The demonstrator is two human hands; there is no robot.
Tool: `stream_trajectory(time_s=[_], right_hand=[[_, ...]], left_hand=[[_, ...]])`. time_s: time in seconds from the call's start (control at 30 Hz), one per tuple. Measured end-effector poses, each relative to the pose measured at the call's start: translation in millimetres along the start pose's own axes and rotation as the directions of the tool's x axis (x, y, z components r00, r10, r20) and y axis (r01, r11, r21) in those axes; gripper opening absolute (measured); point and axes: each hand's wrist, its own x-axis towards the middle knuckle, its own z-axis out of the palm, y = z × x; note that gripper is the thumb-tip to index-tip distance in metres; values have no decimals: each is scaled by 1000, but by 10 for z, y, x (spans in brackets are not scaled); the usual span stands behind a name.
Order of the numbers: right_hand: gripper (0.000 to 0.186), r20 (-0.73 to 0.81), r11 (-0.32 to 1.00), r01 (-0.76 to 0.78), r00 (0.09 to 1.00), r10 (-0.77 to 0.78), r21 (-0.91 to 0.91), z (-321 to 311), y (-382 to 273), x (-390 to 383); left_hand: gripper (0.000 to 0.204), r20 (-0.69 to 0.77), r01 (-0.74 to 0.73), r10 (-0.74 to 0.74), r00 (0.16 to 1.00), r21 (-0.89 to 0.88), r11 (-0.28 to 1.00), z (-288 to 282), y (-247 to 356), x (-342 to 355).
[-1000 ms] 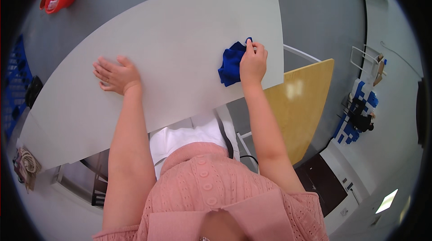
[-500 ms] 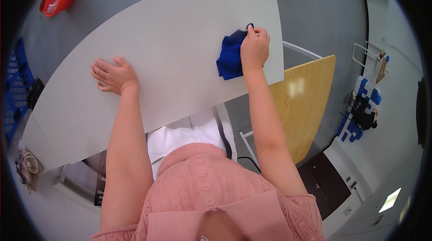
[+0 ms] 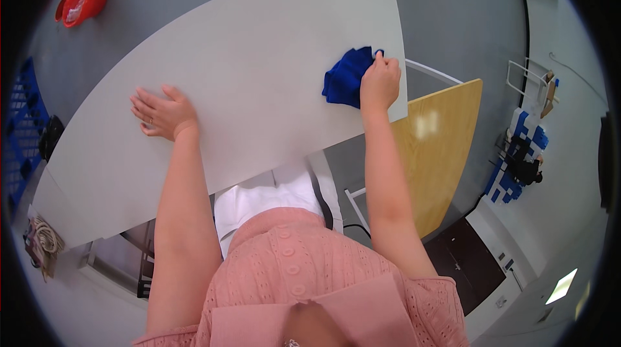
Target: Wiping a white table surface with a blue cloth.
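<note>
On the right part of the white table (image 3: 259, 55), my right hand (image 3: 380, 85) is closed on a blue cloth (image 3: 348, 78). The cloth is bunched and spreads to the left of the hand; a small tip of it pokes out above the fingers. Part of the cloth is hidden under the hand. My left hand (image 3: 165, 112) lies flat on the tabletop at the left, palm down, fingers spread, a ring on one finger. It holds nothing.
A wood-topped table (image 3: 433, 146) adjoins at the right, lower than the white one. On the floor at the far left stands a red bucket (image 3: 87, 4). A blue crate (image 3: 26, 120) is at the left, with coiled rope (image 3: 46, 238) near the table's left end.
My right hand has moved a little right and nearer to me, dragging the blue cloth along; the cloth's folds have shifted. My left hand stays in place.
</note>
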Motion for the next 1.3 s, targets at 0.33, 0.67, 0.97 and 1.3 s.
stream_trajectory(time_s=[0.33, 0.67, 0.97, 1.3], right_hand=[[16, 21, 1000, 10, 1000, -10, -1, -14, 47, 109], [15, -58, 1000, 11, 998, -10, 22, 54, 97, 191], [16, -41, 986, -151, 988, 148, -77, 24, 488, 145], [16, -9, 994, -110, 994, 110, -25, 27, 556, 42]], left_hand=[[61, -3, -7, 7, 1000, -1, 1000, -1, -18, -14], [62, -2, -8, 8, 1000, 13, 1000, 31, -24, 3], [62, -26, -14, 15, 1000, 40, 999, 71, -38, 26], [62, -51, -29, 32, 998, 60, 998, 106, -96, 22]])
